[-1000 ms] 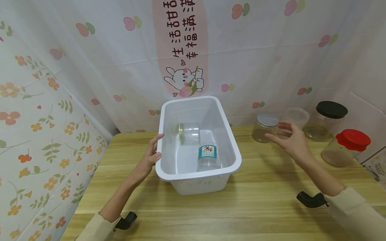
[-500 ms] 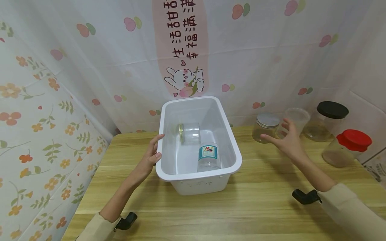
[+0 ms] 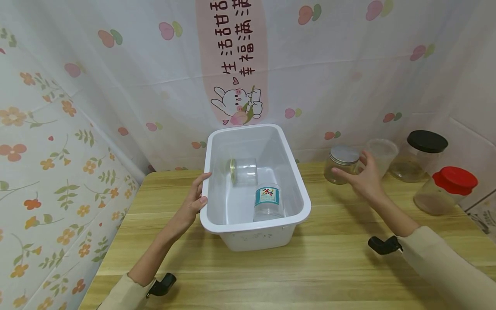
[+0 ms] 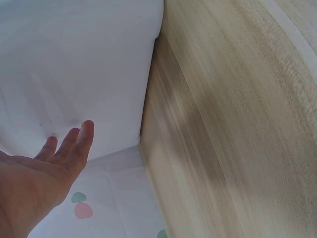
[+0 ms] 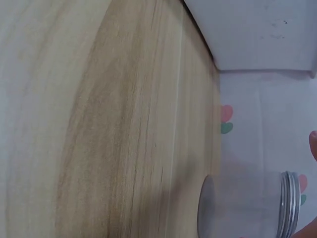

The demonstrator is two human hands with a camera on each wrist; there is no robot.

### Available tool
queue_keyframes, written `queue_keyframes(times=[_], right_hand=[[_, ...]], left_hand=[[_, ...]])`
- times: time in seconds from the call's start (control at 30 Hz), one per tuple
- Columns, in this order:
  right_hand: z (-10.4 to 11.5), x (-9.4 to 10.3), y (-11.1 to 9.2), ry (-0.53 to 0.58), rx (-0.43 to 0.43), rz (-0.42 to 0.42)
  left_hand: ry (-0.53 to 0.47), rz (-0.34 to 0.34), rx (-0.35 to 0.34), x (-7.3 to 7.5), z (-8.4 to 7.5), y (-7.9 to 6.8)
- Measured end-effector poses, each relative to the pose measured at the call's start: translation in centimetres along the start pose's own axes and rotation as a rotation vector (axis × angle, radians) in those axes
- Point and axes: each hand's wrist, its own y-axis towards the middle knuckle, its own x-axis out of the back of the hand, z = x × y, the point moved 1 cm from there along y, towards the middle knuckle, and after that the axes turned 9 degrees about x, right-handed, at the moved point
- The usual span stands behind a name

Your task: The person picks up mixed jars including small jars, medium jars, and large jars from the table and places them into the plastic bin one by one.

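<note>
My left hand [image 3: 191,202] rests at the left rim of a white plastic basin [image 3: 255,234], with thumb and index finger at the edge. In the left wrist view, its other fingers [image 4: 81,141] extend along the outer wall. Inside the basin, a clear jar with a gold lid [image 3: 245,171] lies on its side, and a clear jar with a teal label [image 3: 268,202] lies nearer the front. My right hand [image 3: 366,181] is spread beside a clear jar with a silver lid [image 3: 340,165], thumb in front and fingers behind. In the right wrist view, this jar [image 5: 242,203] stands upright on the table.
A translucent tub [image 3: 381,155] is right behind my right hand. Farther right are a black-lidded jar [image 3: 412,161] and a red-lidded jar [image 3: 438,196]. The wooden table [image 3: 329,275] meets a patterned curtain [image 3: 329,86] at the back and another curtain [image 3: 58,172] at left.
My right hand has shifted left from in front of the translucent tub toward the silver-lidded jar, its thumb now overlapping that jar. The left hand and the basin have stayed put.
</note>
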Motion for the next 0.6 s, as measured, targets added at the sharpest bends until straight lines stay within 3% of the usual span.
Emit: queue_keyframes(times=[0.4,0.6], right_hand=[[-1.3,-0.6,1.0,0.024,-0.021,-0.036],[-2.1,-1.1,1.7,0.109,-0.023,-0.072]], left_hand=[[-0.004,0.009,-0.005,-0.1,0.0,0.2],[0.005,-0.004,0.012,0.0,0.1,-0.1]])
